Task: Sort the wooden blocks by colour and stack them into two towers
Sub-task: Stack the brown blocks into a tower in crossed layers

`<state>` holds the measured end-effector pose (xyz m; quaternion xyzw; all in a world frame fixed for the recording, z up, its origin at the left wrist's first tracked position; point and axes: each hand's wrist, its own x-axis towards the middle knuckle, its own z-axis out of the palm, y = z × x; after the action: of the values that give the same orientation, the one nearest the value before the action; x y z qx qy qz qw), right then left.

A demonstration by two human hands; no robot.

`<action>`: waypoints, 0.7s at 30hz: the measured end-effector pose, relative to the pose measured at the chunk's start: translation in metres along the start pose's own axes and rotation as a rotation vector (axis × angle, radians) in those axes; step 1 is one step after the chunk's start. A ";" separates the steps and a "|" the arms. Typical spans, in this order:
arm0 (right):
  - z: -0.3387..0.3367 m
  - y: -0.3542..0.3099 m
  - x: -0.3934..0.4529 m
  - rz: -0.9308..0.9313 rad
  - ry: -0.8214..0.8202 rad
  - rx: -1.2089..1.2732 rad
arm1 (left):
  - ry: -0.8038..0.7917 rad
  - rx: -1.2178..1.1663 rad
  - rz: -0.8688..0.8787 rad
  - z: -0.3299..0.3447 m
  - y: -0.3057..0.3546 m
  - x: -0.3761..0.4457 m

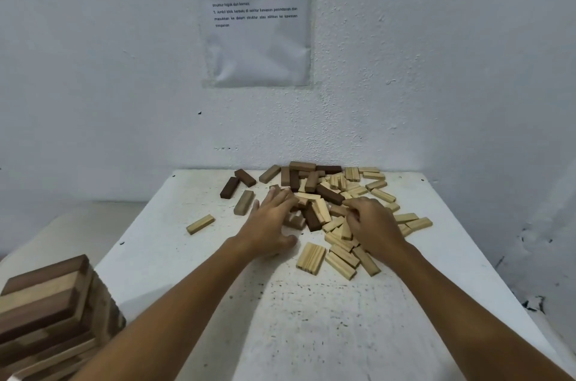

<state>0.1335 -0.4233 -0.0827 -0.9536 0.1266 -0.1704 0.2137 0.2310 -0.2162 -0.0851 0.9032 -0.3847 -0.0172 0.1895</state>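
Observation:
A loose heap of wooden blocks (324, 193), light and dark brown mixed, lies at the far middle of the white table (280, 302). My left hand (271, 224) lies flat with fingers stretched onto the heap's left edge, touching blocks there. My right hand (374, 227) rests on the heap's right side with fingers curled down among light blocks; whether it holds one is hidden. Two dark blocks (237, 182) and a light block (200, 224) lie apart to the left.
A stacked tower of mixed brown and light blocks (46, 312) stands at the near left corner, close to my left forearm. A printed sheet (257, 12) hangs on the white wall behind. The table's far edge meets the wall.

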 end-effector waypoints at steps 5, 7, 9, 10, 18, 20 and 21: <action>0.008 0.001 0.014 -0.030 -0.007 -0.154 | 0.119 -0.004 0.054 0.006 -0.013 0.010; 0.010 -0.002 0.014 -0.038 -0.006 -0.180 | 0.216 0.066 0.081 0.008 -0.014 0.008; 0.010 -0.005 0.014 -0.009 0.002 -0.115 | 0.250 0.098 0.090 0.009 -0.014 0.006; 0.009 -0.006 0.015 0.025 -0.001 -0.054 | 0.251 0.089 0.088 0.009 -0.014 0.005; 0.008 -0.010 0.026 0.162 -0.106 0.038 | 0.207 -0.051 0.056 0.004 -0.010 0.000; 0.008 -0.010 0.023 0.150 -0.090 0.039 | 0.169 -0.045 0.032 0.004 -0.011 0.000; 0.009 -0.010 0.022 0.138 -0.075 0.039 | 0.152 -0.052 0.014 0.004 -0.011 0.000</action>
<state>0.1585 -0.4178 -0.0795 -0.9440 0.1807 -0.1217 0.2479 0.2380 -0.2109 -0.0921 0.8939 -0.3751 0.0428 0.2415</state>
